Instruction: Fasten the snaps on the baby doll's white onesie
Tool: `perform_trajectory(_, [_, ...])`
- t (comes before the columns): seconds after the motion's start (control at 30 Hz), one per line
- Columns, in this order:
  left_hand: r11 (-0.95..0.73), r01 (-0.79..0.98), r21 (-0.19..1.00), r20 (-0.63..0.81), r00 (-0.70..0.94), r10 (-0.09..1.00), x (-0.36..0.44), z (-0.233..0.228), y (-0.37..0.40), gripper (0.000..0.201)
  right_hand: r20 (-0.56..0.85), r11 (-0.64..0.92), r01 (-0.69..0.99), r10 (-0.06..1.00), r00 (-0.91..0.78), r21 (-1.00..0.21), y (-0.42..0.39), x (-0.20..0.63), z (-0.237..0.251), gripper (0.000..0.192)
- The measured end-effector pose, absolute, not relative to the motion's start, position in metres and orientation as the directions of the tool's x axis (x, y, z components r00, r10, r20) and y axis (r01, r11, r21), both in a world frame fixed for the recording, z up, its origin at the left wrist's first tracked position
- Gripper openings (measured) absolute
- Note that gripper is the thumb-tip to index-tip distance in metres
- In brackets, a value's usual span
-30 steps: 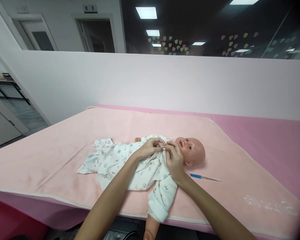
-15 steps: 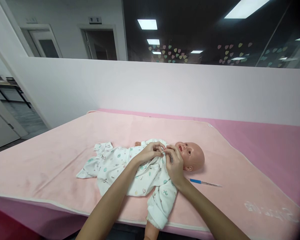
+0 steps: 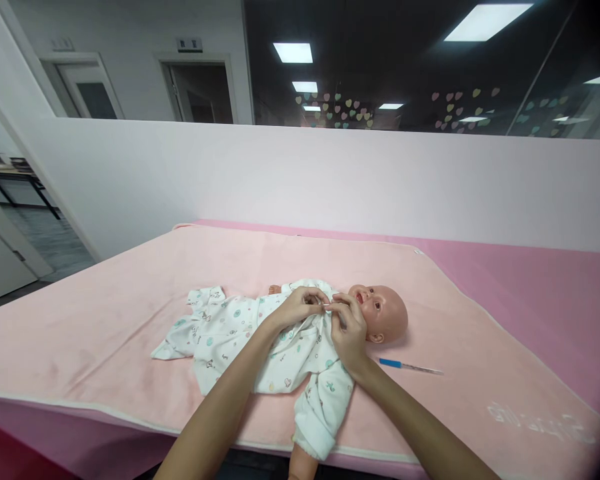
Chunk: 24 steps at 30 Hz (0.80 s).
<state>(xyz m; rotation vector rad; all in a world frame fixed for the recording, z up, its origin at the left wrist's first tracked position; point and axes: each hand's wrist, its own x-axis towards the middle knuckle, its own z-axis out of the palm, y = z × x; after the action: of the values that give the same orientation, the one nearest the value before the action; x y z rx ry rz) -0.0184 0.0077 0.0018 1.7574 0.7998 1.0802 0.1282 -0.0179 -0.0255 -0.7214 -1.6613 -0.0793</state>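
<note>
Together, both hands pinch the doll's romper at its collar.

Pretty bright and even overall, lit from rectangular ceiling panels reflected in the dark glass well above the pinching hands. Soft shadows only: a faint one under the doll's head just right of the grip, another under the sleeve below it. No harsh glare on the pink blanket. Sharp around the left hand and right hand, no motion blur. Strong wide-angle bend toward the edges, dark vignette in the far right corner.
</note>
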Motion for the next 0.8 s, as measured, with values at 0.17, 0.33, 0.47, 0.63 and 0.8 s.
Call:
perform_trajectory(0.17, [-0.388, 0.117, 0.914, 0.307, 0.425, 0.851, -0.0189, 0.0023, 0.0076, 0.018, 0.916, 0.798, 0.524, 0.393, -0.076, -0.299, -0.019, 0.1272, -0.0261, 0.028])
perform_trajectory(0.33, [-0.465, 0.172, 0.869, 0.358, 0.431, 0.828, -0.0186, 0.0012, 0.0077, 0.016, 0.914, 0.796, 0.569, 0.365, -0.18, -0.206, -0.021, 0.1266, -0.0253, 0.031])
perform_trajectory(0.47, [-0.516, 0.178, 0.838, 0.391, 0.463, 0.795, -0.0195, 0.003, 0.0067, 0.017, 0.905, 0.785, 0.593, 0.368, -0.212, -0.18, -0.021, 0.1261, -0.0266, 0.032])
perform_trajectory(0.63, [-0.524, 0.217, 0.824, 0.376, 0.483, 0.791, -0.0192, 0.0049, 0.0058, 0.017, 0.895, 0.785, 0.59, 0.386, -0.223, -0.191, -0.0209, 0.1255, -0.0268, 0.033])
perform_trajectory(0.8, [-0.486, 0.202, 0.85, 0.354, 0.464, 0.812, -0.0175, 0.0048, 0.0051, 0.012, 0.864, 0.796, 0.55, 0.442, -0.243, -0.252, -0.0219, 0.1255, -0.0228, 0.033])
